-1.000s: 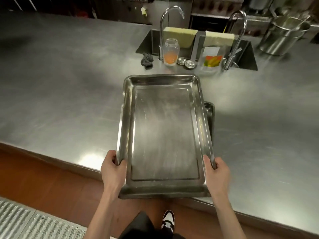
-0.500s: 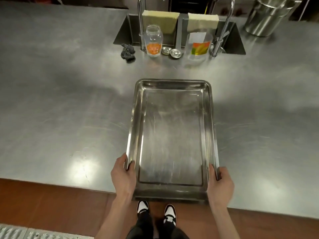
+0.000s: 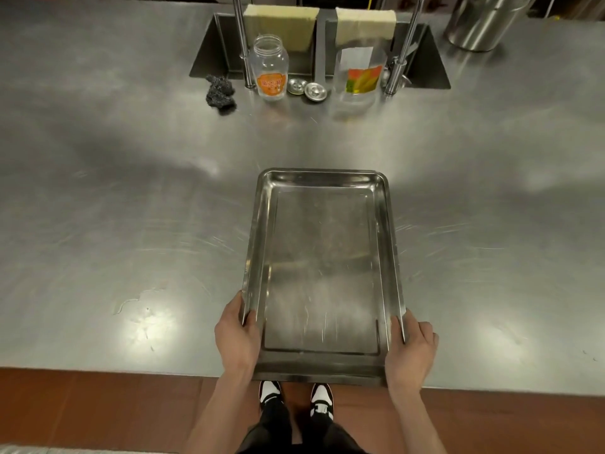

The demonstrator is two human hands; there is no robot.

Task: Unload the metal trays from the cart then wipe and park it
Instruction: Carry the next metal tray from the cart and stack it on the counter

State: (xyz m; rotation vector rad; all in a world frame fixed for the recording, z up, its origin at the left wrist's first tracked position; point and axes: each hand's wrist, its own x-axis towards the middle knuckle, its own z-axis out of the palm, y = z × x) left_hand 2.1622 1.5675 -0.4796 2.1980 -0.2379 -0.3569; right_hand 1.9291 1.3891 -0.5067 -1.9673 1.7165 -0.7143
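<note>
Grip: left hand and right hand each closed on a long rim of the metal tray, at its near end. Tray lies flat on the tabletop, near edge at the tabletop's lip. Handling, judged: rigid sheet steel, moderate weight, smooth and likely slippery; thin rims best taken at both long sides. Not discernible: whether another tray sits beneath; cart out of view. Far side: jar, scouring pad, sinks partly cut off.
</note>
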